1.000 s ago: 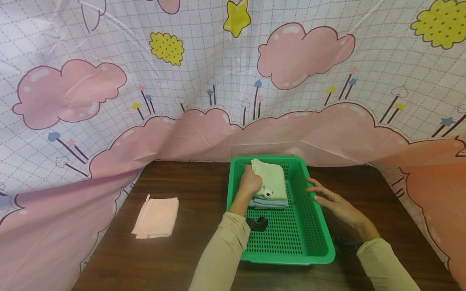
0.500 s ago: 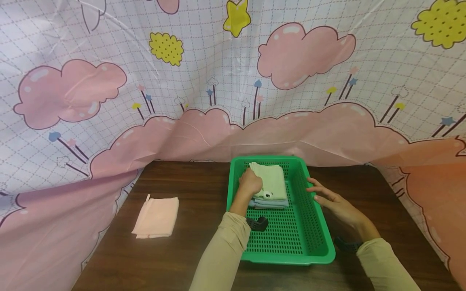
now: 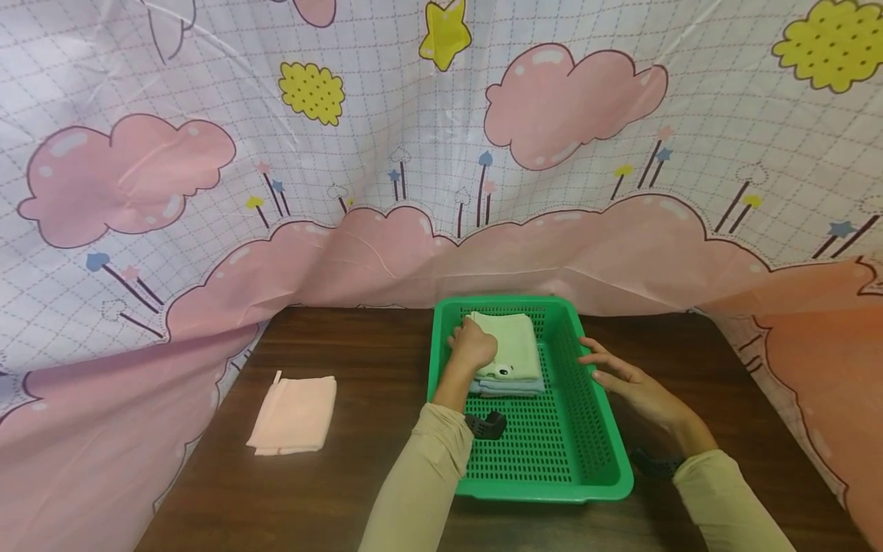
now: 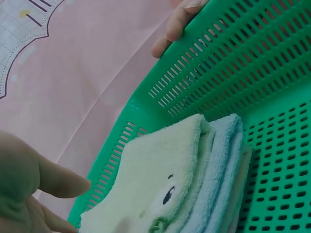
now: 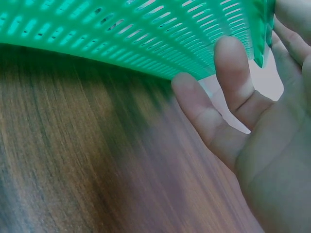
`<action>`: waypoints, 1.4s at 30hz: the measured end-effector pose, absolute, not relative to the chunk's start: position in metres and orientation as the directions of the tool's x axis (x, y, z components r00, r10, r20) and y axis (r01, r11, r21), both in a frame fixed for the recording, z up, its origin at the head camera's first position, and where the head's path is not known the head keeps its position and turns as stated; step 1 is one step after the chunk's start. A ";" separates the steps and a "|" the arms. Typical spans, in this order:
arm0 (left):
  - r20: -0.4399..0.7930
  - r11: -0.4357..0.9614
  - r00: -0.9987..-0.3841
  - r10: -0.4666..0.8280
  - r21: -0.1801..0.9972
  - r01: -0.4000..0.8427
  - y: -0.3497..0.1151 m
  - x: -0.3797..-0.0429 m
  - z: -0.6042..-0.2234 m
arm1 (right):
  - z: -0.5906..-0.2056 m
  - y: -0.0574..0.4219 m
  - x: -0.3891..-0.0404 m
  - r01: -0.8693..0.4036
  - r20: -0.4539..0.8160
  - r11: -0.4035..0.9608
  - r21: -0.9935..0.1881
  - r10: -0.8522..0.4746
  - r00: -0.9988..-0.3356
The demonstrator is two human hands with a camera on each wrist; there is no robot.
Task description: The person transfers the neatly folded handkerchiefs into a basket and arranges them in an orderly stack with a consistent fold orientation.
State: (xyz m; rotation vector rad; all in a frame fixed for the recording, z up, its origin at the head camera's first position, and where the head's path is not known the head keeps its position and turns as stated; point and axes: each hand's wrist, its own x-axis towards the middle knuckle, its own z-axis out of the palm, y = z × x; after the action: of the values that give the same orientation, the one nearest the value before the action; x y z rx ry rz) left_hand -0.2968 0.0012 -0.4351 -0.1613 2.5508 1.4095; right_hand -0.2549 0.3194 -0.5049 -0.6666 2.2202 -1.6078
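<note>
A folded pale green towel [image 3: 512,342] with an embroidered eye tops a stack in the green basket [image 3: 538,491]. Under it lie a folded blue towel [image 4: 226,145] and a paler layer. My left hand [image 3: 473,344] is at the stack's left edge. In the left wrist view its thumb [image 4: 63,179] and a finger stand apart beside the green towel, with no cloth pinched between them. My right hand [image 3: 645,395] rests its fingertips on the basket's right rim; in the right wrist view two fingers [image 5: 233,68] extend along the outer wall.
A folded pale pink towel [image 3: 293,414] with a hanging loop lies on the dark wooden table [image 3: 372,368], left of the basket. A patterned curtain [image 3: 386,253] hangs behind the table and along both sides.
The green towel's raised far left corner has come down and the towel sits slightly nearer and flatter. My left hand's fingers have loosened from it. The right hand stays at the rim.
</note>
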 end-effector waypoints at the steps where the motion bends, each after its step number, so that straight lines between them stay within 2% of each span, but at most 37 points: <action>1: -0.242 0.537 -0.970 0.011 0.820 -0.198 0.001 -0.297 -0.435 | -0.505 0.319 -0.255 -0.179 0.012 0.257 -0.950 -0.540 -0.841; 14: -0.204 0.505 -0.978 0.044 0.849 -0.155 -0.001 -0.287 -0.421 | -0.505 0.320 -0.254 -0.201 0.019 0.272 -0.941 -0.550 -0.835; 23: -0.149 0.583 -0.983 0.109 0.811 -0.058 -0.007 -0.283 -0.409 | -0.506 0.321 -0.254 -0.202 0.011 0.290 -0.936 -0.548 -0.837; 35: 0.006 0.555 -0.957 0.291 0.814 0.174 -0.023 -0.277 -0.392 | -0.501 0.318 -0.254 -0.215 0.023 0.290 -0.933 -0.546 -0.837; 42: 0.081 0.648 -0.935 0.344 0.700 0.300 -0.032 -0.272 -0.378 | -0.501 0.318 -0.254 -0.210 0.021 0.288 -0.934 -0.543 -0.839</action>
State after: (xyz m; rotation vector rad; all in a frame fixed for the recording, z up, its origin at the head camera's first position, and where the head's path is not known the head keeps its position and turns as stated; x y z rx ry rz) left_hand -0.2724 -0.0322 -0.3781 0.5472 2.7977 1.1727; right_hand -0.2537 0.3184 -0.5013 -0.6856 2.2607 -1.5680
